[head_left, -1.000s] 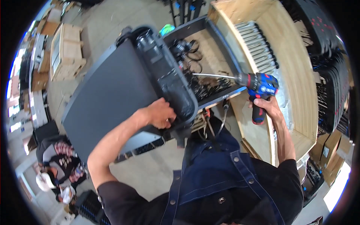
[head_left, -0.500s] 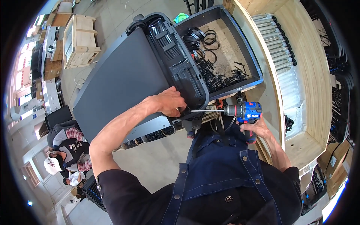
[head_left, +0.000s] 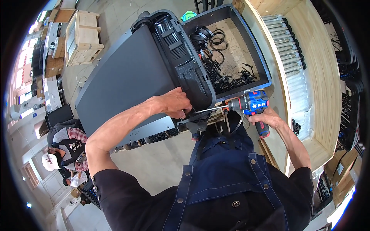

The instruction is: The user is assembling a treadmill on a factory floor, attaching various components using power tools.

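Observation:
A blue and black cordless drill (head_left: pixel 252 103) is gripped in my right hand (head_left: pixel 268 118). Its long thin bit (head_left: pixel 210 110) points left and slants slightly down to the corner of a dark machine with a wide black belt (head_left: pixel 129 73), which looks like a treadmill. At that corner my left hand (head_left: pixel 175 103) has its fingers closed together by the bit's tip. Whatever they pinch, if anything, is hidden. A black plastic end section (head_left: pixel 189 75) with vent slots lies just beyond my left fingers.
A black-rimmed tray (head_left: pixel 263 71) holds loose black screws (head_left: pixel 227 80) and black rings (head_left: pixel 219 40). A wooden crate (head_left: pixel 327 88) on the right contains a row of metal tubes (head_left: pixel 283 44). Another crate (head_left: pixel 83 38) stands far left. People (head_left: pixel 71 148) are at the left.
My right hand and the drill have risen a little, so the bit now tilts down toward the corner. My left hand stays at nearly the same place.

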